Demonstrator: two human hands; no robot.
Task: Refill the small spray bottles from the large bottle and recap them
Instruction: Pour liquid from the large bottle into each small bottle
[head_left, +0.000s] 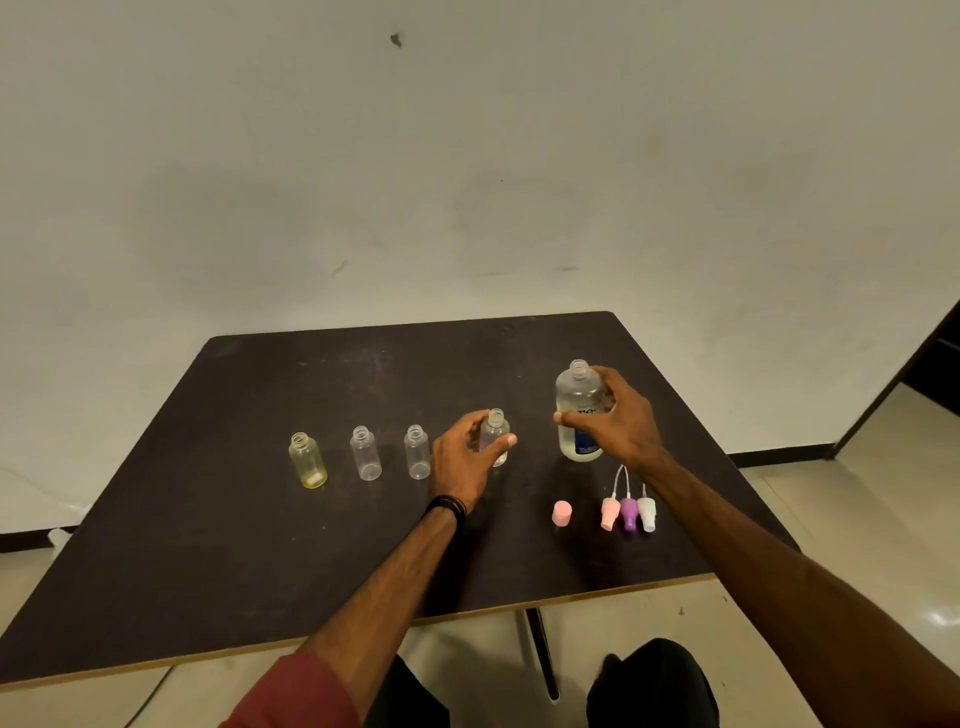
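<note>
My right hand (618, 421) wraps the large bottle (579, 410) at mid-body, uncapped and upright on the table (208, 519), right of centre. My left hand (462, 457) curls around 1 small bottle (494, 435) just left of it, thumb in front. 3 more open small bottles (366, 453) stand in a row further left. Half-full, the large one should feel weighty and its thin plastic will flex, so I judge a firm waist hold best. The spray tops (628, 512) lie near me.

Looks like a plain, sparsely furnished room, perhaps an office or test space: bare scuffed white wall (467, 156), dark skirting (779, 457), glossy beige floor tiles (857, 519), dark desk (260, 545) with pale edge.
</note>
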